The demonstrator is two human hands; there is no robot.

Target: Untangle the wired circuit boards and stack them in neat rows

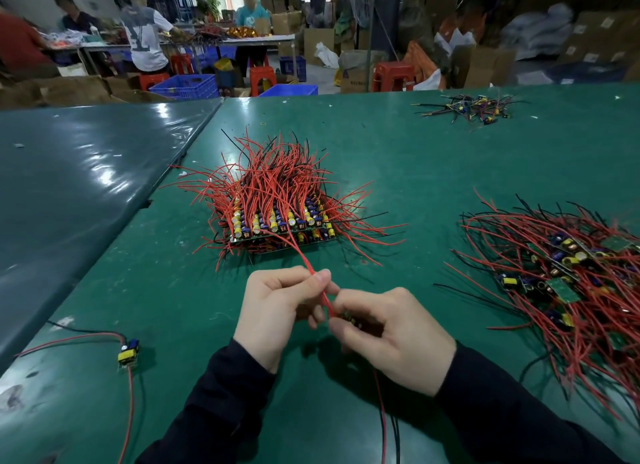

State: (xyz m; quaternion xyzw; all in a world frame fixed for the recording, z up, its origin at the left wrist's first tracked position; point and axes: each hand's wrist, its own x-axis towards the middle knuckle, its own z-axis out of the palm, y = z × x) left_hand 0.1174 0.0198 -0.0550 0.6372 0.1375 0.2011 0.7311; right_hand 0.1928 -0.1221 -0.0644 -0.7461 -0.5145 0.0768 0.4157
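Head view: a person in dark sleeves worked at a green-covered worktop (398, 159), both hands near its front edge.
Left hand (277, 308): its thumb and fingers pinched a thin red wire (304, 259) that ran up toward the stack.
Right hand (391, 335): its fingers were curled round a small circuit board (348, 316), mostly hidden; red and black leads hung below it toward the near edge.
Stacked boards: one neat block of green circuit boards with yellow and blue parts (277, 224) sat at the middle of the worktop, its red and black wires fanning up and outward; the number of boards could not be counted.
Tangled boards: one loose heap of wired boards (568, 273) lay at the right, reaching the frame's edge.
Single board: one small board with a yellow part and red and black leads (128, 353) lay alone at the near left.
Far pile: one small heap of wire bits and parts (467, 109) lay near the far edge.
Open room: bare green surface lay between the hands and the stack, and between the stack and the heap.
Left edge: a seam met a second, darker worktop (86, 173).
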